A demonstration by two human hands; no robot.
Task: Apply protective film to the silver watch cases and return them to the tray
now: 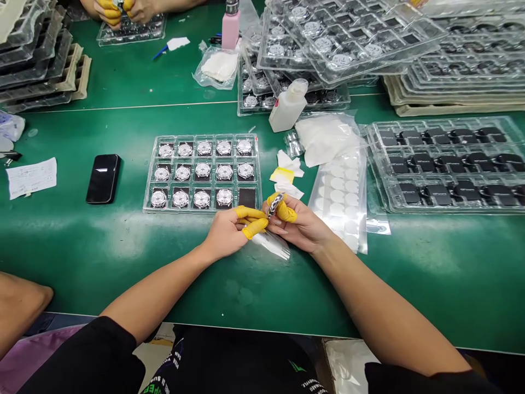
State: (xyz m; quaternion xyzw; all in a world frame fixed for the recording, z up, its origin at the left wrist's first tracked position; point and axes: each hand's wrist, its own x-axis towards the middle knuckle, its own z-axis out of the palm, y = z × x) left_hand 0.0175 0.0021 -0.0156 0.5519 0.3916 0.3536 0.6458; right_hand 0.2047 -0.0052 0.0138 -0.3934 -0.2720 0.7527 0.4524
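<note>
My right hand (301, 221), with yellow finger cots on some fingers, grips a shiny metal watch head (275, 204) tilted on its edge. My left hand (232, 232), also in yellow finger cots, meets it from the left. Its thumb and fingers are pinched together by the watch head; what lies between them is hidden. A clear plastic piece (274, 244) shows below the two hands. Just beyond them lies a clear compartment tray (200, 209) with several silver watch heads in its cells. Its front right cell (246, 198) shows a dark bottom and no watch head.
A phone (103, 179) lies left of the tray. To the right are a white sticker sheet (338, 191), white cloths (328, 137), a white bottle (289, 106) and a tray of black parts (445, 208). Stacked trays (328, 44) stand behind. A co-worker's hands (123, 10) work across the table.
</note>
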